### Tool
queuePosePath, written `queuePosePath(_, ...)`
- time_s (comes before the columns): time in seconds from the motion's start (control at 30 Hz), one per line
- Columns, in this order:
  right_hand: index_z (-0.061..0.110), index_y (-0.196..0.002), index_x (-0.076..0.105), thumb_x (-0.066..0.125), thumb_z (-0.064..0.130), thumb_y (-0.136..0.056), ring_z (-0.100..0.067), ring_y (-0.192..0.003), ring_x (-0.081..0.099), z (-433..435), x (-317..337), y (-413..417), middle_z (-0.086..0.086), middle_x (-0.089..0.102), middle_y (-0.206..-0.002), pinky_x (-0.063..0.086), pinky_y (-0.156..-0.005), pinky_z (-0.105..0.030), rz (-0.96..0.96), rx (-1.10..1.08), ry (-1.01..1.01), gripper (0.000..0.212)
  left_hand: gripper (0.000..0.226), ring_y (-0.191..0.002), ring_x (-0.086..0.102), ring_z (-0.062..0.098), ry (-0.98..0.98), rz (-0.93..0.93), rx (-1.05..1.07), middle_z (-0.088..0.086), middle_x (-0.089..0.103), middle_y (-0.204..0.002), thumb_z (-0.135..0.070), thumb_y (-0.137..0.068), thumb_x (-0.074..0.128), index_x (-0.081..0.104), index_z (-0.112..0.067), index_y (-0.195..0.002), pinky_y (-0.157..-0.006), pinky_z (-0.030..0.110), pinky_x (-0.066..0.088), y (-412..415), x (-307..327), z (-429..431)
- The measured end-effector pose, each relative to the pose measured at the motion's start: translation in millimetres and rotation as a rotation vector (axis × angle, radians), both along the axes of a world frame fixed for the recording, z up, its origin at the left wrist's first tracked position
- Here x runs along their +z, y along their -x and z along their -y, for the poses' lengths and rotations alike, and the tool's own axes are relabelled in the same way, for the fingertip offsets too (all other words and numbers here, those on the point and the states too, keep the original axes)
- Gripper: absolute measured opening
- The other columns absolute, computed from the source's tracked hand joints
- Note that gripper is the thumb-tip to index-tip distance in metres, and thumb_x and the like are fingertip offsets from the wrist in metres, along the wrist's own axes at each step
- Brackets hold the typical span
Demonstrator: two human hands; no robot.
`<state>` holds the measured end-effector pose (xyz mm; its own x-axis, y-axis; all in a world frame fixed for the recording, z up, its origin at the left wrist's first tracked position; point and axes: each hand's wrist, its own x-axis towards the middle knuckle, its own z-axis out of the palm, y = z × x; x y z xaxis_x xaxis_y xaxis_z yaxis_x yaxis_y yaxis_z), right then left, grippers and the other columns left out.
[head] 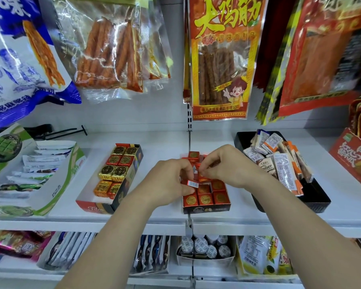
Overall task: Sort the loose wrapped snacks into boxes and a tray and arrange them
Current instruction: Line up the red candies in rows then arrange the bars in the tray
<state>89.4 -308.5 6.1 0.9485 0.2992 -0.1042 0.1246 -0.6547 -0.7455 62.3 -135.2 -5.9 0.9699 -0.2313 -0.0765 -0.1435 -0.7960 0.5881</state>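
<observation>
A small dark box [206, 208] on the white shelf holds several red foil-wrapped cubes [205, 198]. Both my hands hover over its middle. My left hand [171, 180] pinches a red cube [193, 183] that shows a barcode label. My right hand [231, 165] has its fingertips closed on another red wrapped cube [203, 177] just beside it. To the left stands a longer box [92, 207] with red, gold and orange foil cubes [115, 170]. A black tray [319, 202] on the right holds several white-and-orange wrapped bars [283, 163].
A green-and-white carton [50, 197] of white wrapped snacks sits at far left, and a red carton [350, 161] at far right. Large snack bags [221, 59] hang above the shelf. A metal divider post [189, 126] rises behind the small box. The lower shelf holds more packets.
</observation>
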Motion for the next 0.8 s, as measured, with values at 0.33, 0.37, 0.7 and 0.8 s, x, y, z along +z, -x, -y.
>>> queuePosePath(0.33,0.016,-0.089,0.069,0.071,0.005,-0.079,-0.009,-0.067,0.062,4.5,-1.0,-1.8,0.001,0.067,-0.077,0.051,-0.063,-0.022,0.000,-0.045,-0.064,0.014,0.012,-0.064,0.050,0.000,-0.001,-0.028,-0.057,-0.016,0.058,-0.076,-0.026,-0.079,0.076,0.069,-0.025,-0.088,-0.059,0.015,0.037,2.6,3.1,-2.8)
queuePosePath(0.37,0.016,-0.086,0.070,0.071,0.005,-0.078,-0.009,-0.066,0.061,4.5,-0.9,-1.6,0.001,0.067,-0.076,0.051,-0.063,-0.021,0.002,-0.046,-0.067,0.014,0.011,-0.064,0.050,0.000,-0.003,-0.026,-0.050,-0.017,0.057,-0.073,-0.024,-0.078,0.076,0.069,-0.024,-0.087,-0.059,0.015,0.036,2.9,2.4,-2.9)
queuePosePath(0.7,0.013,-0.077,0.073,0.077,0.016,-0.077,-0.006,-0.063,0.066,5.9,-3.1,-0.7,-0.001,0.071,-0.066,0.054,-0.069,-0.024,-0.001,-0.017,-0.031,0.005,0.009,-0.068,0.058,0.005,0.087,-0.068,0.007,-0.013,0.066,-0.074,-0.024,-0.077,0.078,0.069,-0.025,-0.074,-0.071,0.023,0.050,1.4,-1.0,-7.3)
queuePosePath(0.8,0.013,-0.079,0.073,0.077,0.016,-0.078,-0.015,-0.075,0.069,4.0,-4.6,-0.6,-0.004,0.073,-0.073,0.055,-0.074,-0.027,0.002,0.000,0.004,0.005,0.013,-0.083,0.060,0.008,0.073,-0.078,0.014,-0.012,0.067,-0.088,-0.018,-0.080,0.076,0.071,-0.025,-0.089,-0.074,0.018,0.048,1.5,1.2,-8.2)
